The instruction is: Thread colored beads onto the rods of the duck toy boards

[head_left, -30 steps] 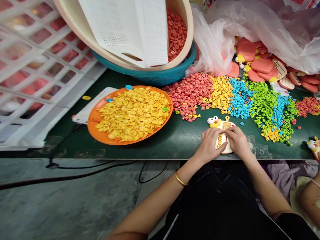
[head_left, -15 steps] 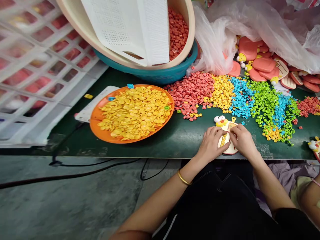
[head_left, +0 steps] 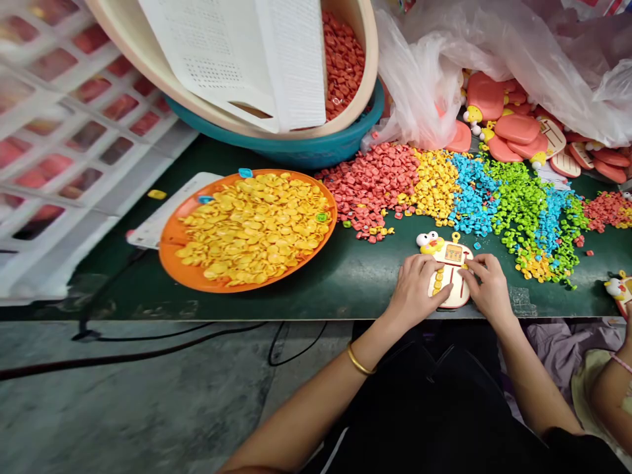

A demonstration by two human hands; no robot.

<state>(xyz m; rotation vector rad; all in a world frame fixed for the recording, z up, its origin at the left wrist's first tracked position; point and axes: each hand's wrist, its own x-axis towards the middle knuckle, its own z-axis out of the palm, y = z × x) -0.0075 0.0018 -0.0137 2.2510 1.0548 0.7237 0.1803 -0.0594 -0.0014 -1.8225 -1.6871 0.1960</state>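
A cream toy board [head_left: 450, 293] with a duck head [head_left: 429, 242] and a yellow ring on top lies flat near the table's front edge. Several yellow pieces sit in its left slot, and a small printed panel shows near the top. My left hand [head_left: 412, 286] grips the board's left side, thumb across its lower face and fingers along the edge. At the right slot, the thumb and forefinger of my right hand [head_left: 490, 288] close around what looks like a small yellow piece, mostly hidden by the fingertips.
Left of my hands is an orange dish [head_left: 170, 253] of yellow discs. Behind lie piles of red [head_left: 375, 178], yellow, blue [head_left: 474, 197] and green pieces [head_left: 518, 197]. Tubs [head_left: 316, 148], a white crate [head_left: 118, 217], more boards under plastic [head_left: 523, 128] and another person's arm [head_left: 612, 388] surround the table.
My right hand has shifted from over the board's upper part to its right edge, uncovering the printed panel. My left hand stays on the board. The view has turned slightly.
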